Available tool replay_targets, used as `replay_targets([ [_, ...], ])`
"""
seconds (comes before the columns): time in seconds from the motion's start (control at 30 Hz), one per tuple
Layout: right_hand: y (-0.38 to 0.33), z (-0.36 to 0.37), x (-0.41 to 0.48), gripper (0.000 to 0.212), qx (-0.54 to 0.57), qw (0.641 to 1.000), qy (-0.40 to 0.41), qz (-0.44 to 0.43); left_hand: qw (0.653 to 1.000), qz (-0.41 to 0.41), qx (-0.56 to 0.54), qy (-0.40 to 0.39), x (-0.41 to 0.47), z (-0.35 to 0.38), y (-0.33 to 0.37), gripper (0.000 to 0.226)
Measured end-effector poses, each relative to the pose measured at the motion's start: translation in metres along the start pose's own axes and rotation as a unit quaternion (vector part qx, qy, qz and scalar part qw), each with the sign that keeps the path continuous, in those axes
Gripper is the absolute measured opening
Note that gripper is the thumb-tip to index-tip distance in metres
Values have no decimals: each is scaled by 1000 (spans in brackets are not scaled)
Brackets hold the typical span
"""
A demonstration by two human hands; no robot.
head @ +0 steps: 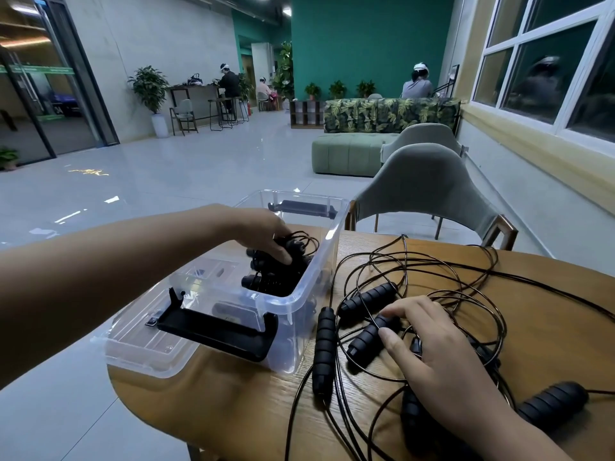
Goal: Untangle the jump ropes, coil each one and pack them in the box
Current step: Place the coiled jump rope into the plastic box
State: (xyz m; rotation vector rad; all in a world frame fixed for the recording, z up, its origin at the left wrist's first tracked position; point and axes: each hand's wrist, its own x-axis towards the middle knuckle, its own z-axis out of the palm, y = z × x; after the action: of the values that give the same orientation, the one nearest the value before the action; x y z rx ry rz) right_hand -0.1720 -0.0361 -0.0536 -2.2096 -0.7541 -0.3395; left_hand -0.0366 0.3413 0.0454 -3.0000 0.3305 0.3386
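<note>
A clear plastic box (301, 302) with black latches stands on the left of the wooden table (239, 407). Inside it lies a coiled jump rope (276, 277) with black ribbed handles. My left hand (266, 232) reaches over the box's rim and grips that coiled rope from above. To the right, a tangle of black jump ropes (429, 281) spreads over the table with several black handles. My right hand (429, 344) rests on the tangle, fingers spread, fingertips touching one handle (369, 337).
The box's clear lid (133, 347) lies under and left of the box, overhanging the table edge. A grey chair (426, 184) stands behind the table. A loose handle (324, 351) lies beside the box and another handle (552, 405) at the right.
</note>
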Motion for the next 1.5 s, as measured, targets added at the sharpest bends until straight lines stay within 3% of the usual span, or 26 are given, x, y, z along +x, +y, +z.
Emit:
replay_targets([
  [0.1,0,0,0,13,0,1000,0,-2,1000,-1,-3,-5,6,3,13,30],
  [0.27,-1,-3,0,15,1,1000,-4,-1,995,-28,-96,5,2,5,13,57],
  [0.43,0,-4,1,15,-4,1000,-8,1,994,-20,-109,-2,-1,4,10,31],
  [0.6,3,-1,0,15,-2,1000,-14,2,996,-33,-87,-9,6,11,18,40],
  [0.8,4,3,1,14,-2,1000,-22,-3,981,-61,-155,-96,9,1,18,36],
  [0.93,4,3,-1,14,-4,1000,-21,-1,987,-87,-125,-54,14,12,25,46],
  [1.1,2,1,0,12,2,1000,-15,-2,996,-56,-59,-37,15,11,39,35],
  [1.3,1,-8,-2,10,-2,1000,-17,1,986,-29,-161,-19,-6,8,27,32],
  [1.5,3,-12,0,10,1,1000,-19,6,995,-23,-92,34,-21,-8,27,41],
])
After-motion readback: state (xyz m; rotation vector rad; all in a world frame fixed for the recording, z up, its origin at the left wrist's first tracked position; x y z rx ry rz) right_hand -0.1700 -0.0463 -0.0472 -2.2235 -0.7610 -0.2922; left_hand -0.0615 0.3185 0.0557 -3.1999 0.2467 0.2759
